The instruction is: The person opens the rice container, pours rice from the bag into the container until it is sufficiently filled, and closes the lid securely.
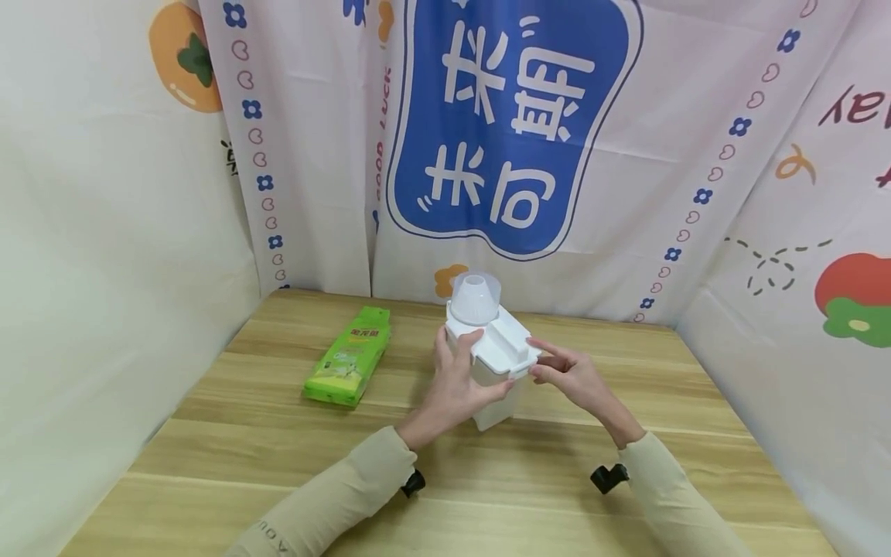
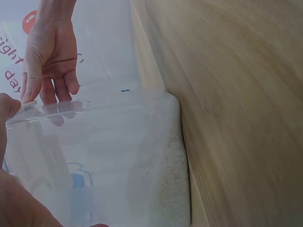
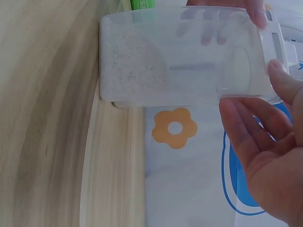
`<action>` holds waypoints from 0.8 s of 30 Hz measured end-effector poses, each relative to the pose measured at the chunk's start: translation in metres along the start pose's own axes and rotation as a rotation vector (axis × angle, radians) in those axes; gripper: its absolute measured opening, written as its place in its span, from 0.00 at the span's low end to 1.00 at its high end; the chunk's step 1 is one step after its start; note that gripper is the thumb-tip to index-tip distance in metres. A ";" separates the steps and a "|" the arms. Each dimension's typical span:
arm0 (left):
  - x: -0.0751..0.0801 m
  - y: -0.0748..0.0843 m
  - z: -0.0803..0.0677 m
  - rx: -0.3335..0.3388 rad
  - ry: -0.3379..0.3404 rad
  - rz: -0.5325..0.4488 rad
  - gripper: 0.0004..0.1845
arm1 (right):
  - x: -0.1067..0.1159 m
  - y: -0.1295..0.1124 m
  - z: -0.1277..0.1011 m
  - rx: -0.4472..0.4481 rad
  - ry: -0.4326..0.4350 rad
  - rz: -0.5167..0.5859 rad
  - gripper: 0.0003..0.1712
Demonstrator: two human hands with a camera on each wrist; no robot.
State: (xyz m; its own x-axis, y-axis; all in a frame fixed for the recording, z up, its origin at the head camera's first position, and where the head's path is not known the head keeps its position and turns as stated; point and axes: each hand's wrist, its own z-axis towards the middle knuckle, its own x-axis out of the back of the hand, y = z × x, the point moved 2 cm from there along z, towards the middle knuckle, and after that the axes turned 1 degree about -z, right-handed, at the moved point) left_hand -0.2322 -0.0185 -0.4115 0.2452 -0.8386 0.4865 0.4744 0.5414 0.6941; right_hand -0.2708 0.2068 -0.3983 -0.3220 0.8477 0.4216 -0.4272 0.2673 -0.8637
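A clear storage container [image 3: 189, 56] with a white lid [image 1: 497, 348] stands upright on the table, pale grains [image 3: 130, 61] heaped in its bottom. On the lid's far end sits a clear measuring cup [image 1: 476, 298] over a white cone. My left hand [image 1: 455, 383] holds the container from its left side, its thumb along the near end of the lid. At the near right corner, my right hand [image 1: 571, 379] pinches the lid's edge beside the latch [image 1: 524, 371]. In the right wrist view its thumb [image 3: 284, 80] lies on the lid, with the other fingers along the container's side.
A green plastic packet [image 1: 350, 356] lies on the wooden table [image 1: 278, 433], left of the container. Printed white cloth [image 1: 320, 155] hangs behind the table and along both sides.
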 end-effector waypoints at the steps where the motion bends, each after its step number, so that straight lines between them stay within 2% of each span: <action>1: 0.000 0.000 0.001 0.003 -0.001 0.004 0.48 | 0.001 0.000 0.001 0.005 0.001 0.002 0.28; 6: -0.003 0.003 0.008 0.032 -0.015 0.023 0.48 | 0.008 0.002 0.007 0.011 -0.004 0.002 0.28; 12: -0.005 0.005 0.012 0.109 -0.133 0.018 0.49 | 0.023 0.003 0.010 0.020 -0.060 -0.084 0.29; 16: 0.007 0.008 0.015 0.115 -0.287 0.072 0.46 | 0.035 0.000 0.009 0.024 -0.125 -0.129 0.29; 21: 0.031 0.015 0.032 0.130 -0.568 0.118 0.44 | 0.051 -0.006 0.013 0.003 -0.203 -0.209 0.30; 24: 0.047 0.018 0.046 0.099 -0.721 0.136 0.43 | 0.061 -0.013 0.020 -0.008 -0.261 -0.301 0.31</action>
State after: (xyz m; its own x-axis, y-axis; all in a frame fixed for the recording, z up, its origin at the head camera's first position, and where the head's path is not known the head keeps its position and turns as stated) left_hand -0.2508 -0.0449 -0.3518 -0.3363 -0.5337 0.7759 0.3923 0.6697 0.6306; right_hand -0.3012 0.2457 -0.3558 -0.3880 0.5858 0.7115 -0.5289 0.4907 -0.6924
